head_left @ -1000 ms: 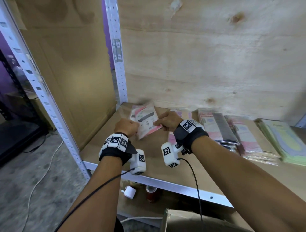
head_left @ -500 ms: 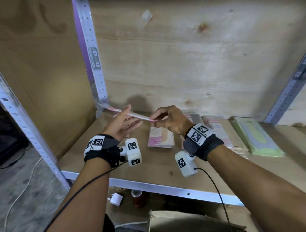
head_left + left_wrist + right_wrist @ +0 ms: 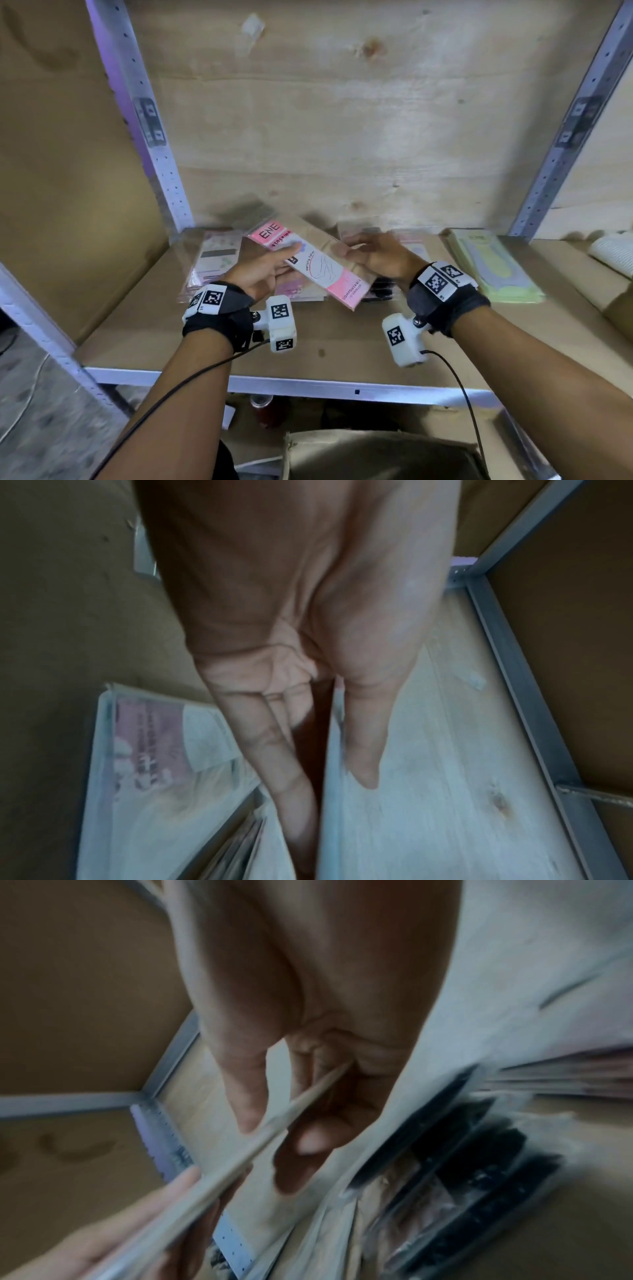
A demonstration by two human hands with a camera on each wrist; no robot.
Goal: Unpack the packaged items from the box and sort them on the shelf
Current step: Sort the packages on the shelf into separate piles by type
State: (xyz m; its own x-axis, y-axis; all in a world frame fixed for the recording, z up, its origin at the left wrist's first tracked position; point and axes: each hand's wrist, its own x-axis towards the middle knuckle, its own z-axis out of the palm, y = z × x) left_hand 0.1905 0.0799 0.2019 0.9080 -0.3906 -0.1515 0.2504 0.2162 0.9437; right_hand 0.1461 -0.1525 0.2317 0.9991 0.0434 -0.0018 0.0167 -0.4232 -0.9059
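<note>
I hold a pink and white stocking packet (image 3: 318, 270) in a clear sleeve with both hands, face up and slanted, just above the piles on the shelf (image 3: 342, 346). My left hand (image 3: 284, 260) pinches its left part, thumb on top and fingers beneath; the left wrist view shows the packet edge (image 3: 329, 750) between them. My right hand (image 3: 356, 250) pinches the far right edge, with the packet edge (image 3: 274, 1123) between thumb and fingers. The cardboard box (image 3: 376, 455) stands below the shelf, its inside hidden.
Flat packets lie in rows along the shelf's back: a pale pile (image 3: 215, 260) at left, dark packets (image 3: 383, 291) under my right hand, a green pile (image 3: 493, 267) at right. A white ribbed item (image 3: 613, 253) sits far right. Metal uprights (image 3: 161, 164) flank the bay.
The packet has turned from edge-on to face up and come down and right over the middle piles. My left thumb now lies on it.
</note>
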